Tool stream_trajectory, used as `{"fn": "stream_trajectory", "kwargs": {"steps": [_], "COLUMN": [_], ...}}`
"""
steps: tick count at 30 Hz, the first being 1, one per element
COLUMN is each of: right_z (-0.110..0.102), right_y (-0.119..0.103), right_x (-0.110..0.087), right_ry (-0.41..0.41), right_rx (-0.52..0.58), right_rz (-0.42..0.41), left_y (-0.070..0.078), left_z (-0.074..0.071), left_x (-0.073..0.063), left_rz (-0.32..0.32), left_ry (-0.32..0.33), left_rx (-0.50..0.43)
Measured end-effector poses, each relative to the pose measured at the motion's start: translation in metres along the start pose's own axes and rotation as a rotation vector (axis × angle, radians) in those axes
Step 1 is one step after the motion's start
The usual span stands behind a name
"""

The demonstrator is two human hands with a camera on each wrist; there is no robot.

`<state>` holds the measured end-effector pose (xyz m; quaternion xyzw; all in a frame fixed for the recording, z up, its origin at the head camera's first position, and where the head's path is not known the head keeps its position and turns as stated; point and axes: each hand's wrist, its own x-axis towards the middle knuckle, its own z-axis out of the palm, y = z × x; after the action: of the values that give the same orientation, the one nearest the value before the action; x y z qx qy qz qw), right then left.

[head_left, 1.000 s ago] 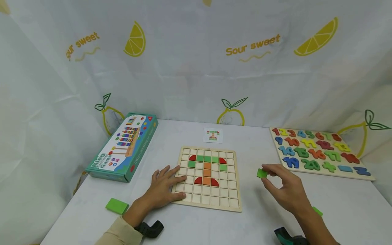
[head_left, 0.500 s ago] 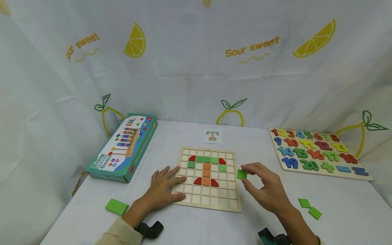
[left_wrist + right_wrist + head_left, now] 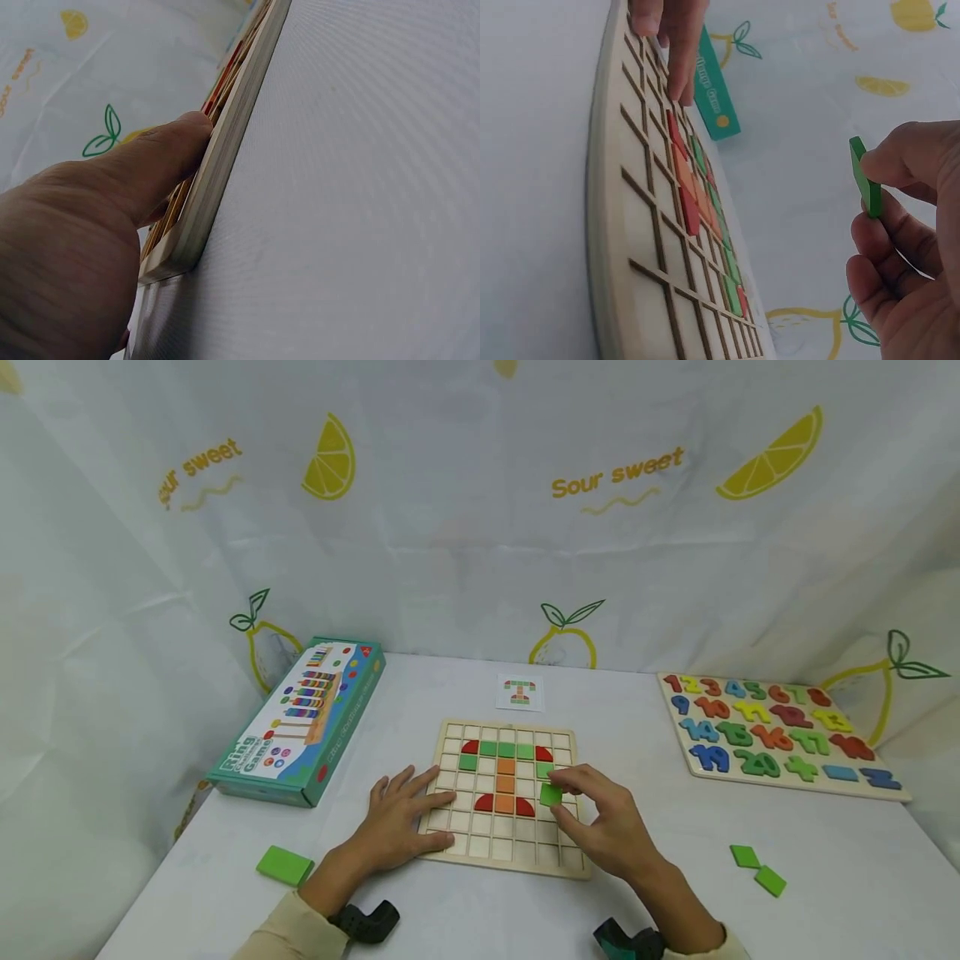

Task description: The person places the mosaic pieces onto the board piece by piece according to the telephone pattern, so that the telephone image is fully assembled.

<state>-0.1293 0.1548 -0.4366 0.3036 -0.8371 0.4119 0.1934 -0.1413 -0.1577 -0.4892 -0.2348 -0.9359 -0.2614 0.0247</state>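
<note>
A wooden grid board (image 3: 525, 853) lies mid-table, bearing green and orange square tiles and red quarter-round tiles in its cells. My left hand (image 3: 397, 820) rests on its left edge with fingers spread; the left wrist view shows the thumb (image 3: 169, 154) lying on the rim. Over the board's right half, my right hand (image 3: 611, 827) pinches a green square tile (image 3: 551, 794) between thumb and fingers. In the right wrist view that tile (image 3: 864, 176) is held above the board, apart from the cells.
Two loose green tiles (image 3: 745, 857) lie at the right, and a green block (image 3: 285, 865) at the left. Behind the board is a small pattern card (image 3: 520, 692). A boxed game (image 3: 307, 718) stands back left, a number puzzle board (image 3: 780, 735) back right. A printed curtain (image 3: 450, 527) hangs behind.
My right hand has moved left with the green tile, from beside the board to over its right half. The two loose tiles have come into full view. My left hand has stayed put.
</note>
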Motion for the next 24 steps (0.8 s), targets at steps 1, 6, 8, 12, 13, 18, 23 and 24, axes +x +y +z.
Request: {"fn": "stream_trajectory", "kwargs": {"steps": [1,6,8,12,13,18,23,24], "right_z": [0.003,0.016,0.021,0.030,0.032,0.038,0.043,0.043], "right_y": [0.001,0.010,0.014,0.020,0.021,0.026,0.030,0.030], "right_x": [-0.001,-0.005,-0.007,-0.010,-0.010,-0.013,-0.017,-0.017], "right_ry": [0.000,-0.017,-0.029,-0.052,-0.056,-0.075,-0.113,-0.117], "right_rx": [0.002,0.044,0.068,0.080,0.082,0.086,0.043,0.033], "right_rz": [0.000,0.003,-0.018,-0.092,-0.106,-0.114,-0.079,-0.071], "left_y": [0.000,0.000,0.001,0.002,0.002,0.002,0.002,0.002], "left_z": [0.000,0.000,0.000,0.000,0.000,-0.001,-0.001,-0.001], "left_x": [0.000,0.001,0.001,0.001,0.001,0.001,0.001,0.001], "left_rz": [0.004,-0.001,-0.011,-0.017,-0.015,-0.018,-0.030,-0.031], "left_ry": [0.001,-0.005,-0.012,-0.014,-0.012,-0.006,-0.015,-0.016], "left_rx": [0.000,-0.001,-0.003,-0.004,-0.004,0.002,-0.008,-0.008]}}
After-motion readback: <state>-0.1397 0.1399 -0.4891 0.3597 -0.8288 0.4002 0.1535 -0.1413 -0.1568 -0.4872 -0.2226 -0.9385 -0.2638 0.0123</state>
